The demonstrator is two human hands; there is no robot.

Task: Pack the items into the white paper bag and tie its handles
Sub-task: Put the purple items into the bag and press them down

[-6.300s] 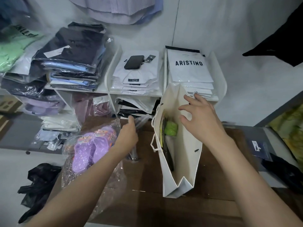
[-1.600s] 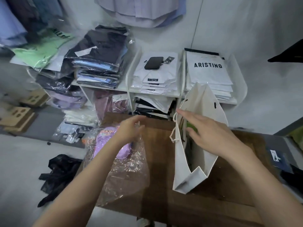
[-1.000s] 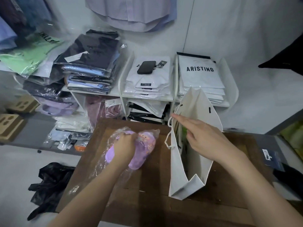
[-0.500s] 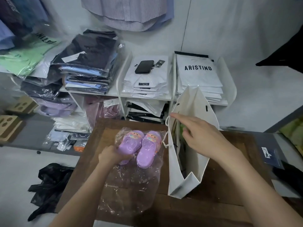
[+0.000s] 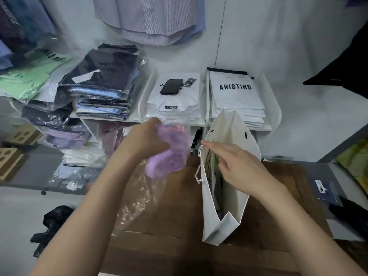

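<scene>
Paper bag [image 5: 229,134] seen in plain white; green item [image 5: 216,159] glimpsed inside. Slippers [image 5: 169,154] tinted lilac, wrapped in clear plastic. Table [image 5: 179,208] grained in dark brown wood. Phone [image 5: 171,86] coloured black. Top packet [image 5: 236,96] printed white, lettered black. Hanging shirt [image 5: 151,18] striped finely in lilac. Folded garment [image 5: 29,76] coloured light green.

One paper bag [image 5: 227,132], one phone [image 5: 171,86]

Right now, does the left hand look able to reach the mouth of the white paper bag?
Probably yes: the left hand, gripping the wrapped purple slippers, is raised beside the white paper bag, whose mouth the right hand holds open; nothing stands between them.
</scene>
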